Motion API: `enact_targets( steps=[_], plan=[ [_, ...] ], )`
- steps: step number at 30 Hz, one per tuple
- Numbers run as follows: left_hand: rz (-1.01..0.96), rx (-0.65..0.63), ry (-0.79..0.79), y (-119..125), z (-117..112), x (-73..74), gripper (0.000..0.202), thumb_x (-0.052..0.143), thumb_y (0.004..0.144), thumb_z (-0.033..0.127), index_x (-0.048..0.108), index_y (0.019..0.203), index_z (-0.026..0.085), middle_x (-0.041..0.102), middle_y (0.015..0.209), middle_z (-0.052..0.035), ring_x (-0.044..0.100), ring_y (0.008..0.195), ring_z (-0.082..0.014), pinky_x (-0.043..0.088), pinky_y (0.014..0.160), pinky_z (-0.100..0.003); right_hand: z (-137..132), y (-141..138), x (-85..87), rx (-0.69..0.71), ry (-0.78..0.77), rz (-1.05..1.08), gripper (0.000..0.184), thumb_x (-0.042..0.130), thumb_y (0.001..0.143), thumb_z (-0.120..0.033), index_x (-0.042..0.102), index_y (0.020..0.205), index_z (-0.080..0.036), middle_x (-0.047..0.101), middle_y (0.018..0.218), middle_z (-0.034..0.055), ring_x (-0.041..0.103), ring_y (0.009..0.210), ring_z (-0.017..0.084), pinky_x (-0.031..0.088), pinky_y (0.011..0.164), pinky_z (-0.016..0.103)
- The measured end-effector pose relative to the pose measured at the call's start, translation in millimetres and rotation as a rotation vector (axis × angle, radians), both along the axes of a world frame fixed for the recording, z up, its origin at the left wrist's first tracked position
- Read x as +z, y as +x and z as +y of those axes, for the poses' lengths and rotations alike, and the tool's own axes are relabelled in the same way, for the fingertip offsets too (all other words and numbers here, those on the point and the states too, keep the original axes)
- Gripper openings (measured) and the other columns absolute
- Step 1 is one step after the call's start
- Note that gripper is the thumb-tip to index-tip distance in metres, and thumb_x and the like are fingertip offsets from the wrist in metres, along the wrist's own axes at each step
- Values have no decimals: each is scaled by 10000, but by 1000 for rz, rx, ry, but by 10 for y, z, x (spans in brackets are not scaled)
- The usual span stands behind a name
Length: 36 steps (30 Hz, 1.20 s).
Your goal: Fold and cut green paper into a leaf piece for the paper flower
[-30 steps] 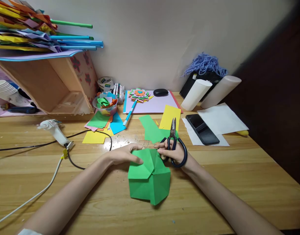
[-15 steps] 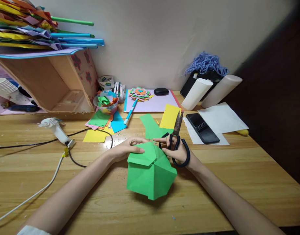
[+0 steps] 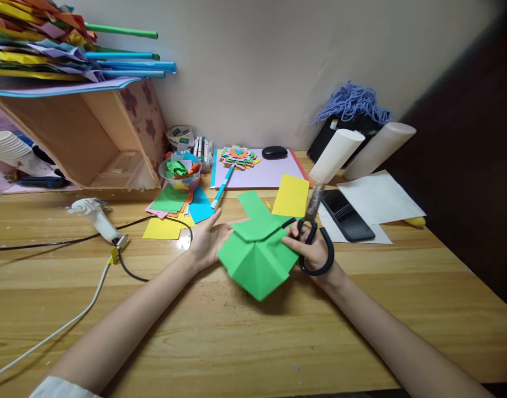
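A folded green paper [image 3: 257, 255] is raised off the wooden desk [image 3: 220, 337] between both hands. My left hand [image 3: 206, 240] supports its left edge, fingers reaching behind the sheet. My right hand [image 3: 311, 249] pinches the paper's right edge while its fingers sit in the black handles of a pair of scissors [image 3: 313, 226], blades pointing up and away. The paper hides part of both hands' fingers.
Behind lie green and yellow sheets [image 3: 290, 196], a black phone [image 3: 345, 214] on white paper, two white rolls [image 3: 335, 156], a bowl of scraps [image 3: 179, 172], a blue pen [image 3: 221, 188] and a glue gun [image 3: 96, 218] with its cable. A shelf box stands at the left.
The green paper was lifted from the desk and tilted up toward me. Both hands rose with it, and the scissors swung to the right.
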<state>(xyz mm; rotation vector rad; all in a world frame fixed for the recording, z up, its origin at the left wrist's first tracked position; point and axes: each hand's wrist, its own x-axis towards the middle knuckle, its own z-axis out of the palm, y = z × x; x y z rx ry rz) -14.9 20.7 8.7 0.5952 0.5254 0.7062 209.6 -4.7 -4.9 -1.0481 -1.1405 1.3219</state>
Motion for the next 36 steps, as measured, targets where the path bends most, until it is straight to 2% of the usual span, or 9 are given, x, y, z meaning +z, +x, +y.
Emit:
enact_targets(
  steps=[4, 10, 15, 18, 23, 25, 30, 33, 36],
  plan=[
    [-53, -53, 46, -7, 2, -56, 659, 462, 757, 593, 526, 1138, 59, 554, 1193, -211, 469, 1173, -295, 347, 974, -409, 32, 11, -34, -211, -59, 161, 335, 737, 601, -282, 419, 687, -217, 510, 679, -42, 541, 648, 123, 453, 610, 248],
    [106, -114, 269, 120, -154, -162, 595, 775, 577, 302, 530, 1101, 159, 582, 1138, -154, 549, 1044, -245, 401, 904, -377, -42, -150, -14, -149, -111, 202, 360, 746, 593, -262, 580, 910, -222, 649, 942, 25, 618, 869, 205, 518, 722, 320],
    [390, 89, 429, 326, -338, -2, 482, 703, 657, 341, 560, 1090, 186, 607, 1108, -100, 508, 1091, -235, 384, 930, -374, -134, -302, -26, -21, -114, 197, 407, 743, 605, -269, 586, 978, -218, 651, 967, 31, 615, 898, 217, 524, 722, 321],
    [545, 189, 442, 385, -392, 41, 339, 601, 739, 396, 608, 1009, 191, 661, 977, -74, 477, 1139, -236, 322, 997, -388, -142, -307, -56, 52, -127, 150, 297, 714, 645, -314, 562, 877, -206, 625, 764, 1, 613, 661, 161, 519, 563, 271],
    [815, 321, 443, 329, -349, -17, 335, 552, 747, 470, 617, 846, 157, 673, 848, -77, 562, 968, -274, 395, 886, -383, -80, -57, 56, 205, -67, -122, 363, 433, 807, -541, 489, 836, -183, 543, 695, 17, 538, 537, 129, 441, 451, 243],
    [833, 433, 499, 290, -315, -40, 333, 533, 765, 451, 601, 900, 154, 666, 897, -73, 560, 968, -254, 399, 887, -355, -48, 96, 158, 237, 87, -469, 394, 457, 788, -556, 479, 932, -190, 555, 753, 25, 539, 579, 136, 437, 518, 256],
    [778, 714, 528, 208, -257, -85, 374, 525, 782, 367, 525, 1101, 171, 621, 1069, -66, 542, 1021, -212, 375, 943, -319, -5, 319, 350, 234, 317, -1343, 427, 562, 675, -621, 500, 762, -208, 579, 642, 13, 530, 554, 173, 295, 485, 241],
    [776, 800, 528, 182, -235, -89, 383, 549, 759, 353, 527, 1089, 159, 641, 1027, -72, 560, 998, -224, 390, 931, -340, -17, 295, 381, 312, 287, -1376, 451, 562, 659, -646, 496, 717, -204, 582, 614, 10, 535, 544, 173, 273, 474, 233],
    [776, 820, 493, 186, -227, -62, 359, 592, 715, 334, 559, 1016, 141, 661, 976, -84, 589, 946, -243, 429, 874, -356, -61, 187, 359, 345, 147, -1073, 418, 547, 710, -602, 499, 705, -186, 581, 609, 8, 539, 543, 154, 328, 479, 233]
  ],
)
